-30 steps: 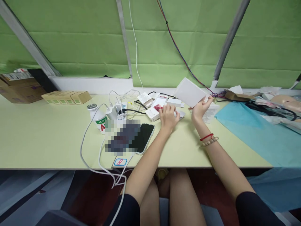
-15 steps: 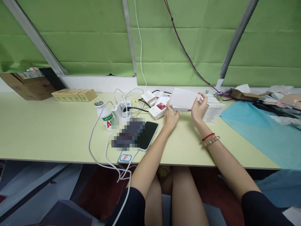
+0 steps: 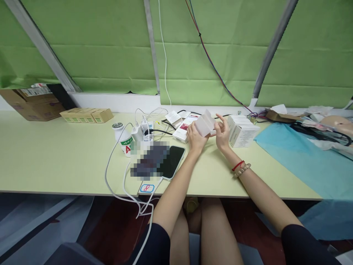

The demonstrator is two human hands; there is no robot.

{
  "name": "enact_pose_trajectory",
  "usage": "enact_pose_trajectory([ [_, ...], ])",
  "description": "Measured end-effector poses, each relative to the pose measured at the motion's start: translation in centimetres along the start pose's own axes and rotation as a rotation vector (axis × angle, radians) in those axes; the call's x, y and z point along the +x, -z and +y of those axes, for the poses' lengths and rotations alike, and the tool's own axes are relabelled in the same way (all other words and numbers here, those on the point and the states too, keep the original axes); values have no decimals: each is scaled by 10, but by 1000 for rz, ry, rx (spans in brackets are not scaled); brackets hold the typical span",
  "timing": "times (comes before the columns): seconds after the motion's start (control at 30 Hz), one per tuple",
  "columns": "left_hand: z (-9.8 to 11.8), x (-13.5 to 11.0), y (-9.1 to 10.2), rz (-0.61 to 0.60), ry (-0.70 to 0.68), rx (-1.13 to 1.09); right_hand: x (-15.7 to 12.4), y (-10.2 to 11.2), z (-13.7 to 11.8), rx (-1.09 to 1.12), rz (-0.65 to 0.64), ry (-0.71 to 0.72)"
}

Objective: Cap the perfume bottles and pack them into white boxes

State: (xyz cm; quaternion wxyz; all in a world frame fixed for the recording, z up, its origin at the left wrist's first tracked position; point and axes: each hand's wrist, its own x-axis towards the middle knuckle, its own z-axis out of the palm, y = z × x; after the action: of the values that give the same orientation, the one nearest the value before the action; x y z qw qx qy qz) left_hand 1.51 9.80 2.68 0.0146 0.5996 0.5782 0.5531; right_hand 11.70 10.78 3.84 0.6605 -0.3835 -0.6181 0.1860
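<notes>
My left hand (image 3: pixel 194 137) grips a small white box (image 3: pixel 204 125), held just above the pale green table (image 3: pixel 55 154). My right hand (image 3: pixel 222 133) touches the box's right side with its fingers curled around it. A red string and a bead bracelet sit on my right wrist (image 3: pixel 239 168). Right of the hands stands a stack of white boxes (image 3: pixel 242 130). Behind the hands lie a red-printed white box (image 3: pixel 184 129) and other small cartons.
A phone (image 3: pixel 172 161) lies left of my left arm, with white cables, chargers (image 3: pixel 141 129) and a small bottle (image 3: pixel 123 140) beyond it. Tan boxes (image 3: pixel 86 115) and a cardboard carton (image 3: pixel 33 103) sit at far left. Blue cloth (image 3: pixel 303 154) covers the right side.
The white box, first held up high in my right hand alone, has come down and turned; my left hand left the table and took hold of it.
</notes>
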Motion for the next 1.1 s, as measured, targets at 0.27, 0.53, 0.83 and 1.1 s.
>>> enact_pose_trajectory([
  [0.27, 4, -2, -3, -85, 42, -185, 0, -4, 6, 37, -176, 38],
  [0.53, 9, -7, -2, -160, 70, -199, -1, -8, 17, 227, -206, -14],
  [0.83, 11, -10, -4, -172, 83, -254, 1, -5, 13, 238, -218, -17],
  [1.1, 8, -9, -9, -163, 76, -368, 1, -6, 12, 254, -203, -28],
])
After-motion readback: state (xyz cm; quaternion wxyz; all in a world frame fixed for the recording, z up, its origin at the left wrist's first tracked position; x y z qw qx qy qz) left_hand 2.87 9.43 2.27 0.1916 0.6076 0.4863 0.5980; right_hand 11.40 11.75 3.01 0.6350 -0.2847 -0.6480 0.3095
